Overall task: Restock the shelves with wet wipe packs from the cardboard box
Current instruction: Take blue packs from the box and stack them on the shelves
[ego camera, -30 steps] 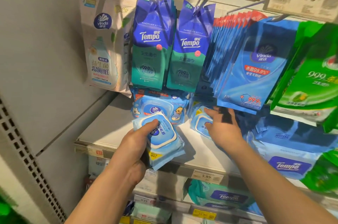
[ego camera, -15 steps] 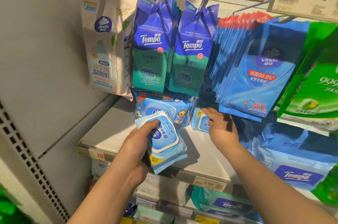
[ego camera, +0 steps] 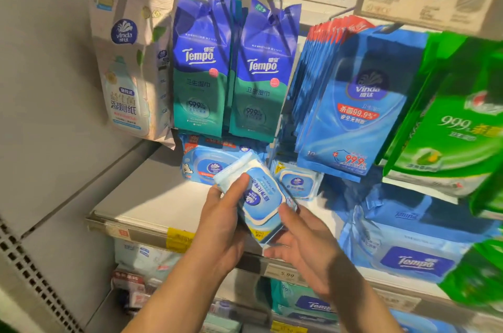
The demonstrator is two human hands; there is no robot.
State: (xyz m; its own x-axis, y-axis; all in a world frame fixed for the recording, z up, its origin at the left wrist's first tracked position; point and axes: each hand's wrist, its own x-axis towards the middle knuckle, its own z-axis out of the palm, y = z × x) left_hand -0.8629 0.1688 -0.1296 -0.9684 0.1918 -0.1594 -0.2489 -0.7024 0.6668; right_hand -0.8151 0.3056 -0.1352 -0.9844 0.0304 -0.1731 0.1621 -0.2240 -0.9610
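The right hand (ego camera: 304,248) came back to the pack (ego camera: 261,199) (tilted toward upper left); left hand (ego camera: 220,221) grips it, right fingers touch its lower end.

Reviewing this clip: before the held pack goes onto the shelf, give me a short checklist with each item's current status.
1. Left hand grips the held pack: ok.
2. Right hand supports the pack: not ok, fingers open beside its lower edge.
3. Bare shelf space in front of the matching packs: ok.
4. Label faces outward: ok, but tilted.
5. Hanging Tempo packs clear of the path: ok.
6. Cardboard box stock: cannot tell, out of view.
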